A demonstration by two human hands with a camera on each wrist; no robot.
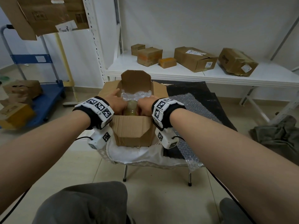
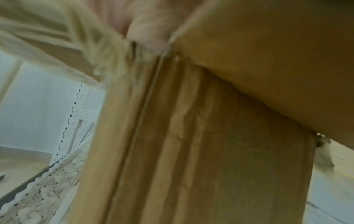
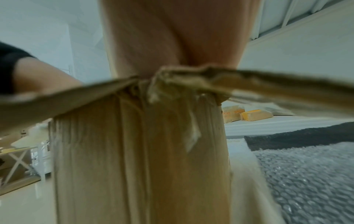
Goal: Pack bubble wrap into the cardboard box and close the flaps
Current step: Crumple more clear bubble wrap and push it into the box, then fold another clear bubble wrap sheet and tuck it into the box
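An open cardboard box (image 1: 131, 131) stands on a small cloth-covered table (image 1: 139, 155). Its far flap (image 1: 135, 80) is upright and its near flap hangs down in front. Crumpled bubble wrap (image 1: 137, 94) lines the back of the box. A yellowish glass jar (image 1: 130, 108) sits in the opening. My left hand (image 1: 117, 103) and right hand (image 1: 145, 105) flank the jar and hold its sides, fingers curling down into the box, their tips hidden. The wrist views show only the box's outer wall (image 2: 210, 151) (image 3: 134, 159) and the heel of each hand.
A loose bubble wrap sheet (image 1: 194, 110) lies on a black mat (image 1: 202, 89) to the right of the box. Behind is a white shelf (image 1: 178, 70) with several cardboard parcels. A blue trolley (image 1: 48, 97) with boxes stands at left. Grey cloth (image 1: 278, 131) lies on the floor at right.
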